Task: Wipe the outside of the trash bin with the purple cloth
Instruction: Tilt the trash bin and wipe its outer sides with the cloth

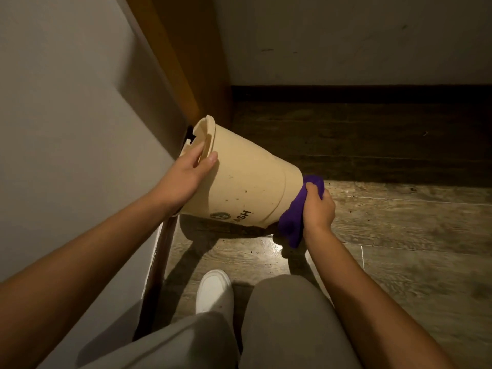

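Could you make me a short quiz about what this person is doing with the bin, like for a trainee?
1. True or false: the trash bin stands upright on the floor.
2. Which hand holds the purple cloth? A) left hand B) right hand C) neither
3. Fill in: the left hand's fingers grip the bin at its ____.

Key:
1. False; it is tilted on its side, open end toward the wall, and seems lifted clear of the floor.
2. B; the cloth is pressed against the bin's base end.
3. Rim.
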Action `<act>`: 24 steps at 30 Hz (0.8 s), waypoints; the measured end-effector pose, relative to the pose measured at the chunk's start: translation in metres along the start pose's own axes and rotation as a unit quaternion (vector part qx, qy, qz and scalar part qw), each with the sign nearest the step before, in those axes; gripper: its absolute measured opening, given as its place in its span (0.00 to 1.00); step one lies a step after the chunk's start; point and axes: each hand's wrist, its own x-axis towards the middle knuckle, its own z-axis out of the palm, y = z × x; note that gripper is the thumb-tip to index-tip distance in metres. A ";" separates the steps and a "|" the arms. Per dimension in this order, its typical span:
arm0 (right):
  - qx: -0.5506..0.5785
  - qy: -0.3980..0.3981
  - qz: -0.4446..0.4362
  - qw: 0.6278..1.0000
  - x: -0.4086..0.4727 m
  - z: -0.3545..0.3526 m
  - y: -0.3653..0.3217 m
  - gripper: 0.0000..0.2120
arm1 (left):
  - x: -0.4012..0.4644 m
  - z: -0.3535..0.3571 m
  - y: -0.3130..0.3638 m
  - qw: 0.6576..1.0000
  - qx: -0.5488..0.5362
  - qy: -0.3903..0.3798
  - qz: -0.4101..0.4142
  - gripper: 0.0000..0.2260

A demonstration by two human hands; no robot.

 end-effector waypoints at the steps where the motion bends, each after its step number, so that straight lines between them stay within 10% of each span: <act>1: 0.000 -0.002 -0.004 1.000 -0.001 0.001 0.000 0.14 | 0.003 -0.001 0.002 1.000 0.003 0.011 -0.004 0.09; 16: -0.057 -0.012 -0.124 0.991 0.002 0.011 -0.009 0.25 | 0.012 0.033 -0.002 0.999 0.042 0.026 0.009 0.15; 24: -0.115 -0.078 -0.375 0.916 -0.072 0.080 -0.048 0.24 | 0.031 0.056 0.005 0.995 0.054 0.037 0.075 0.23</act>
